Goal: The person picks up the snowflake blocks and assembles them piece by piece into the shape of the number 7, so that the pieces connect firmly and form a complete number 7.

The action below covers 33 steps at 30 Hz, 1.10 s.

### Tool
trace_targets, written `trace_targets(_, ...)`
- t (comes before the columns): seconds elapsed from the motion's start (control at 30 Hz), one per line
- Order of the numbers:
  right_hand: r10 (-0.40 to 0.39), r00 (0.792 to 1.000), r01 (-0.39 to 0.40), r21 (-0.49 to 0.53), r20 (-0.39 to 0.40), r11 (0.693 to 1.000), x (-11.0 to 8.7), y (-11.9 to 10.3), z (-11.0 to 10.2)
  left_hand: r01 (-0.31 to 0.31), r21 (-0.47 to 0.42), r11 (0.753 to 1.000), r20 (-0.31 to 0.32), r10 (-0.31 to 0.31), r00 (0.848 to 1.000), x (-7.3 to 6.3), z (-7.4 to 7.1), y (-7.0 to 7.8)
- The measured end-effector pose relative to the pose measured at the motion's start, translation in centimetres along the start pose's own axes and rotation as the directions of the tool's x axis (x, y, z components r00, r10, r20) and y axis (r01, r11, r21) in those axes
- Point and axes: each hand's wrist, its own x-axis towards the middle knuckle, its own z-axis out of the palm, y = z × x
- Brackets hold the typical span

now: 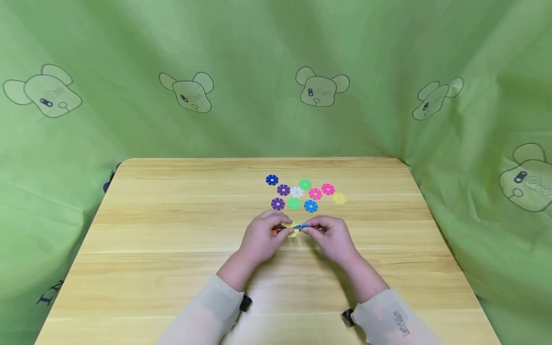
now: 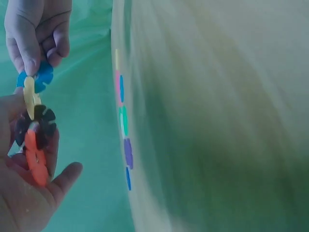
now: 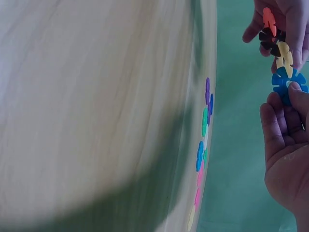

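Note:
Above the table, both hands hold a short chain of slotted plastic snowflake discs. It runs from an orange disc (image 2: pixel 35 157) through a black disc (image 2: pixel 44 124) and a yellow disc (image 3: pixel 285 59) to a blue disc (image 3: pixel 288 83). My left hand (image 1: pixel 263 237) grips the chain around the black disc, the orange one lying along its palm side. The blue disc at the other end is pinched between thumb and fingers of my right hand (image 1: pixel 332 237). The yellow disc stands crosswise between the hands, its slots meeting the blue one.
Beyond the hands, several loose discs lie flat on the wooden table (image 1: pixel 172 268), among them a dark blue disc (image 1: pixel 272 180), a white disc (image 1: pixel 296 192), a pink disc (image 1: pixel 328 189) and a pale yellow disc (image 1: pixel 339 198). A green curtain (image 1: pixel 258 129) surrounds the table.

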Motion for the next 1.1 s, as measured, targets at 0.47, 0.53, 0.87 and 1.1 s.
trace_targets(0.47, -0.053, 0.999, 0.053, 0.018, -0.004, 0.998, -0.2, -0.2, 0.8, -0.066, 0.101, 0.993, -0.016, 0.068, 0.998, 0.2, 0.2, 0.9)
trace_targets(0.53, -0.053, 0.999, 0.053, 0.015, 0.004, 0.998, -0.2, -0.2, 0.9, -0.064, 0.108, 0.992, -0.022, 0.067, 0.997, 0.1, 0.2, 0.8)
trace_targets(0.87, -0.046, 0.998, 0.047, -0.029, 0.040, 0.998, 0.3, 0.4, -1.3, -0.010, 0.126, 0.992, -0.031, 0.014, 0.999, -0.2, 0.4, 0.0)
trace_targets(1.1, -0.052, 0.995, 0.039, -0.148, -0.085, 0.988, 1.8, 2.0, -3.7, 0.011, 0.119, 0.993, -0.039, -0.007, 0.999, -0.3, 0.3, -0.4)
